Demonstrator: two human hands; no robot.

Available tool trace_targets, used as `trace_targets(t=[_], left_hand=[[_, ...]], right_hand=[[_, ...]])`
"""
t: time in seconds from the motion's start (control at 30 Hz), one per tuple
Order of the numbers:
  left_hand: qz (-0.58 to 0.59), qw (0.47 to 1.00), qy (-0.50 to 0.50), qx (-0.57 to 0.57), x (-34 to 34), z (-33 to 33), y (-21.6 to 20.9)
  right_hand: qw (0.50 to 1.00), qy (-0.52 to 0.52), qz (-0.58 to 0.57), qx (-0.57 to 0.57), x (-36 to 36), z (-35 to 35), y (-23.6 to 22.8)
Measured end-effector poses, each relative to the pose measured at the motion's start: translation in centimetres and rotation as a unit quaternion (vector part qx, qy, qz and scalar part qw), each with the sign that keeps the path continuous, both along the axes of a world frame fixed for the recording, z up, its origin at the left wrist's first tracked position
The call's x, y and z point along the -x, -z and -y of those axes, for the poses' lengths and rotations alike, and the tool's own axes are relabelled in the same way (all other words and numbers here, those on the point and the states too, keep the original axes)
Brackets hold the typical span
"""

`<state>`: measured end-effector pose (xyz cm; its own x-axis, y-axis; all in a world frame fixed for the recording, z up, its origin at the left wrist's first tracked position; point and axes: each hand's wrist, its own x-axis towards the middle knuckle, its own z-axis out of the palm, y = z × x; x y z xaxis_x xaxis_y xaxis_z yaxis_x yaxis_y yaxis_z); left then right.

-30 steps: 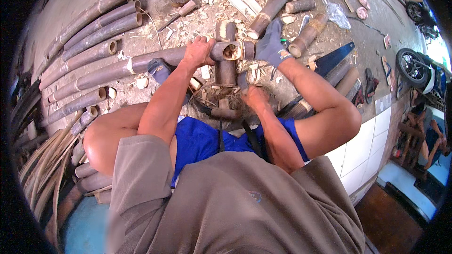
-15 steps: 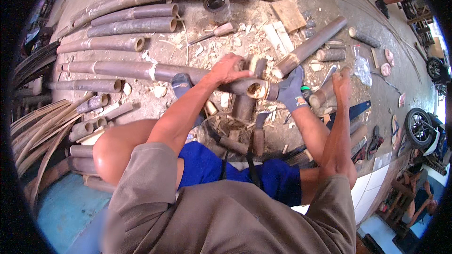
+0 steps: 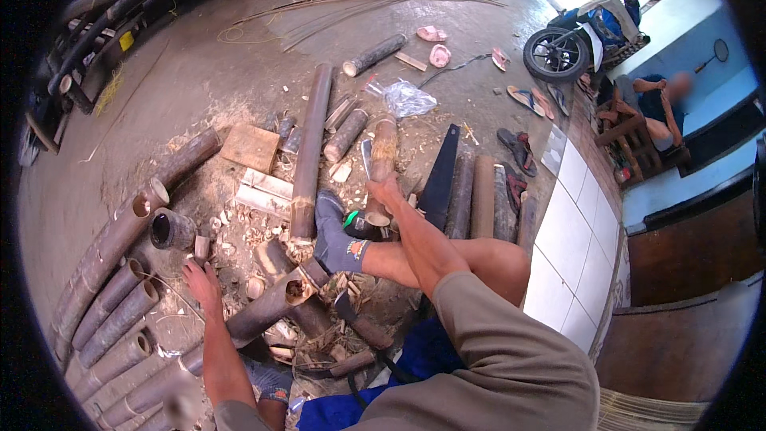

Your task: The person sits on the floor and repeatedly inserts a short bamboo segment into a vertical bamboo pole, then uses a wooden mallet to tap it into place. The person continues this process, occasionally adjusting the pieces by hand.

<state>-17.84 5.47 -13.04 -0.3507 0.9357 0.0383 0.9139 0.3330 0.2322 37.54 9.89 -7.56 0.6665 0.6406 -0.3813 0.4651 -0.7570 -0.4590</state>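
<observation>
My left hand (image 3: 203,282) is open, its fingers reaching to a short wooden tool handle (image 3: 202,248) beside a dark bamboo cup (image 3: 171,229). My right hand (image 3: 386,191) is curled over the lower part of a tan cylindrical wooden piece (image 3: 384,150). Close to it lies a metal blade (image 3: 366,157). Between my legs a long brown bamboo pole (image 3: 259,317) slants across the floor, with an opening cut near its end. My left forearm crosses above it. A hatchet-like tool with a wooden handle (image 3: 369,330) is beside the pole.
More bamboo poles (image 3: 104,249) lie at left. A bamboo tube (image 3: 311,152), a wooden board (image 3: 249,148) and wood chips surround my socked foot (image 3: 339,239). A saw (image 3: 440,179) lies at right. Farther off are sandals (image 3: 527,101), a motorcycle (image 3: 558,52) and a seated person (image 3: 658,108).
The view has turned to the right. My left hand has left the bamboo pole and moved forward to the wooden handle. My right hand stays by the tan wooden piece.
</observation>
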Motion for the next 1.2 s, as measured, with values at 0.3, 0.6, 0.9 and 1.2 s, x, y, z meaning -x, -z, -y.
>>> trace_targets(t=[0.3,0.6,0.9,1.2], left_hand=[[0.474,0.822,-0.121,-0.292,-5.5,0.5,-8.0],[0.765,0.625,-0.047,-0.145,-18.8,8.0,-16.2],[0.752,0.645,-0.057,-0.124,-20.3,9.4,-13.0],[0.737,0.660,-0.032,-0.142,-19.0,9.0,-14.3]], right_hand=[[0.800,0.112,-0.514,-0.288,4.0,3.9,-11.6],[0.747,0.002,-0.534,-0.397,8.6,19.4,-23.3],[0.857,-0.197,-0.342,-0.332,8.8,27.3,-24.9],[0.919,-0.176,-0.217,-0.278,11.4,26.1,-24.2]])
